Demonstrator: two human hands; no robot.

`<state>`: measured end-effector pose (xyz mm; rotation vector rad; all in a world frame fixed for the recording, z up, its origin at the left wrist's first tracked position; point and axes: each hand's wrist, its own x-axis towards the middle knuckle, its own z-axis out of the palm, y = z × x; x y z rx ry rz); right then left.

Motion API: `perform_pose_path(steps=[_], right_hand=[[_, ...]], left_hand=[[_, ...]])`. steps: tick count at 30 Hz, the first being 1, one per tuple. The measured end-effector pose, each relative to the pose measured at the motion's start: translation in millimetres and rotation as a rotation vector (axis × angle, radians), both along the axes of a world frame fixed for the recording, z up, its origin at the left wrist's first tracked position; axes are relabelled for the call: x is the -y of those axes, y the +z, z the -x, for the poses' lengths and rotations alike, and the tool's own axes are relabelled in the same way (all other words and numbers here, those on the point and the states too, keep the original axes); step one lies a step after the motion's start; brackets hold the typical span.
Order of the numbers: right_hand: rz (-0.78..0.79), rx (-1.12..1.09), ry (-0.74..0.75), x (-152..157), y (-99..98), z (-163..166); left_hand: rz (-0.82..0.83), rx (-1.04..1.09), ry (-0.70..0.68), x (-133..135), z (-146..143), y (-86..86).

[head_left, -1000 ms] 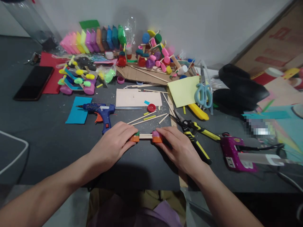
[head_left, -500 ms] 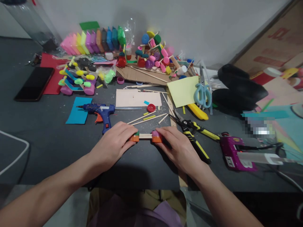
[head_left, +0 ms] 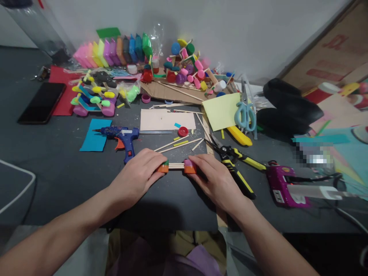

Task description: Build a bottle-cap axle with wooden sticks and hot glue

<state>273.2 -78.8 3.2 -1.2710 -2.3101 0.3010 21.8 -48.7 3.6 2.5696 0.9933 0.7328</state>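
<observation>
Between my hands lie several thin wooden sticks [head_left: 176, 166] side by side, with coloured caps at both ends. My left hand [head_left: 140, 168] pinches the green and orange caps [head_left: 163, 167] at the left end. On the other end, my right hand [head_left: 214, 176] grips the purple and orange caps [head_left: 189, 167]. The whole piece is held low over the dark table, and my fingers hide its outer ends. Just beyond my left hand rests a blue hot glue gun [head_left: 123, 138] with a clear glue stick. Black and yellow pliers [head_left: 235, 168] lie beside my right hand.
Loose sticks [head_left: 184, 143] and a red cap [head_left: 183, 131] lie ahead. Light blue scissors [head_left: 245, 113], a yellow cutter [head_left: 240, 136] and a purple power strip [head_left: 283, 188] are to the right. Small cap-wheeled models [head_left: 94, 96] and a phone [head_left: 43, 103] stand left; coloured clay packs [head_left: 115, 50] line the wall.
Both hands keep the same hold on the capped sticks. Only a very slight shift of the view shows.
</observation>
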Motion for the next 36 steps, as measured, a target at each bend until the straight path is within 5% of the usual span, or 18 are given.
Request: perform_pose_path(steps=[36], right_hand=[[0.112, -0.062, -0.063, 3, 2.1, -13]], left_hand=[[-0.012, 0.008, 0.033, -1, 9, 5.8]])
